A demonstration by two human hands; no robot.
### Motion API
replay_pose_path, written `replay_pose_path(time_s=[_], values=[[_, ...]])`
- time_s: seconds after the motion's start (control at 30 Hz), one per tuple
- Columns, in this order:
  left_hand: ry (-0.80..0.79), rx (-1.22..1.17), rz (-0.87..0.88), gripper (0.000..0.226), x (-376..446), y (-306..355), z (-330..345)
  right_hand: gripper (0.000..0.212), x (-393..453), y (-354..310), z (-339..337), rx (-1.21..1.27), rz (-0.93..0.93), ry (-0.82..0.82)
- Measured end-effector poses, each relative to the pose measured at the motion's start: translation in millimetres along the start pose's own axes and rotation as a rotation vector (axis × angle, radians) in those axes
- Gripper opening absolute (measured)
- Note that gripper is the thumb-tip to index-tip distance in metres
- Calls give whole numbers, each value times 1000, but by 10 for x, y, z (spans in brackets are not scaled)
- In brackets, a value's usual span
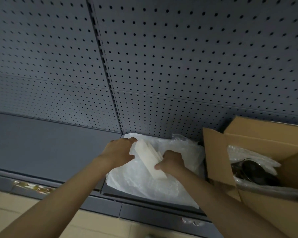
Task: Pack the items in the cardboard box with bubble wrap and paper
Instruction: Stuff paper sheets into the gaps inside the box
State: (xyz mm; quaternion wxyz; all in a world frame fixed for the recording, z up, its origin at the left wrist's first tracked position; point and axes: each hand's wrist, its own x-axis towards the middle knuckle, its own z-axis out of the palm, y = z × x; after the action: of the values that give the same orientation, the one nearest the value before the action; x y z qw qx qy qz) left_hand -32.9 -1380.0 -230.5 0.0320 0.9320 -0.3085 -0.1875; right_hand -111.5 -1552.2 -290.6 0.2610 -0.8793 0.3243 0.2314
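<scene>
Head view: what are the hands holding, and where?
Both hands hold the white flat stack of paper: left hand at its far end, right hand at its near end.

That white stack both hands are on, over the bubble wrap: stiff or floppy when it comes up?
Probably fairly stiff: the white stack shows straight edges and flat faces between the left hand and right hand. Its fanned layers suggest it may slide apart. The bubble wrap beneath looks floppy and may drag along.

Dim lighting here. Dark grey pegboard back panel (179,57) fills the far wall above a matching metal shelf (50,143). Tan tiled floor (15,208) shows near left.
</scene>
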Motion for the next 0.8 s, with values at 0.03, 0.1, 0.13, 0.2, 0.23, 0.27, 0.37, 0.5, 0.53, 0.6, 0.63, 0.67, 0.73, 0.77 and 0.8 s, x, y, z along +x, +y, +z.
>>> replay_pose_path(time_s=[0.03, 0.1, 0.13, 0.2, 0.23, 0.27, 0.37, 0.5, 0.53, 0.6, 0.63, 0.67, 0.73, 0.77, 0.8], values=[[20, -4, 3, 62, 5, 18, -63, 63, -37, -28, -34, 15, -20, 18], [65, -24, 16, 58, 13, 57, -205, 63, -122, -103, -116, 43, -74, 61], [94, -31, 35, 55, 16, 90, -283, 62, -177, -136, -173, 60, -104, 100], [144, -30, 66, 48, 24, 149, -425, 61, -308, -199, -287, 100, -168, 187], [160, -26, 71, 48, 30, 183, -491, 61, -388, -223, -341, 117, -198, 217], [170, -24, 73, 50, 37, 217, -548, 63, -460, -236, -383, 128, -220, 236], [181, -44, 105, 51, 57, 341, -691, 63, -731, -189, -539, 240, -259, 228], [210, -93, 191, 50, 81, 585, -859, 46, -1108, -42, -864, 488, -334, 184], [218, -111, 217, 48, 83, 664, -900, 44, -1194, 16, -956, 530, -342, 194], [237, -162, 261, 45, 78, 848, -980, 34, -1311, 176, -1153, 587, -344, 228], [248, -177, 284, 44, 69, 949, -1015, 29, -1348, 280, -1255, 600, -333, 249], [258, -182, 308, 43, 64, 1054, -1041, 28, -1380, 389, -1358, 620, -316, 268], [282, -181, 349, 41, 45, 1271, -1072, 35, -1414, 623, -1557, 701, -284, 298], [287, -180, 366, 40, 42, 1377, -1069, 37, -1415, 750, -1650, 745, -273, 308], [287, -176, 382, 38, 42, 1485, -1056, 39, -1408, 878, -1737, 782, -262, 317]])
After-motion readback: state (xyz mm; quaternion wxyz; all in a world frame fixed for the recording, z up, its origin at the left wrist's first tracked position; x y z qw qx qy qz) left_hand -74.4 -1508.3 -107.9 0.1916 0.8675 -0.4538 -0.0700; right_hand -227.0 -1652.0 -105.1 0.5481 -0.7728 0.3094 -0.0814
